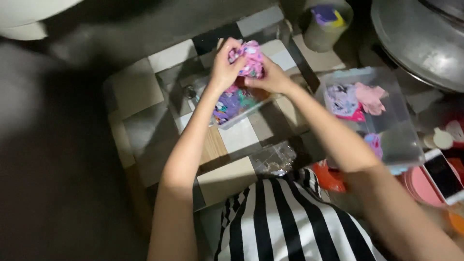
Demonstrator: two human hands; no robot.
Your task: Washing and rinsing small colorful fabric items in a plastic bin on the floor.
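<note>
Left hand (223, 72) and right hand (271, 78): both clamped together on a crumpled pink-and-purple printed cloth bundle (249, 58), held just above a clear plastic tub (241, 115) of colourful fabric on the checkered worktop (169, 57). Right of tub: second clear plastic bin (403, 140).

Checkered mat (169, 58) of pale, grey and dark squares covers the floor at centre. Second clear plastic bin (386, 121) sits at 3 o'clock of the frame, holding pink and lilac cloth pieces (357, 99). Large metal basin (420, 38) at 1 o'clock, partly cut by the frame edge. Grey cup-like container (324, 26) at 12 to 1 o'clock, with something purple and yellow inside. Crumpled clear plastic bag (274, 159) near centre, at 6 o'clock of the mat. Phone with white rim (442, 175) at 4 o'clock, lying on pink round things (420, 186). Black-and-white striped garment (285, 222) at 6 o'clock.
</note>
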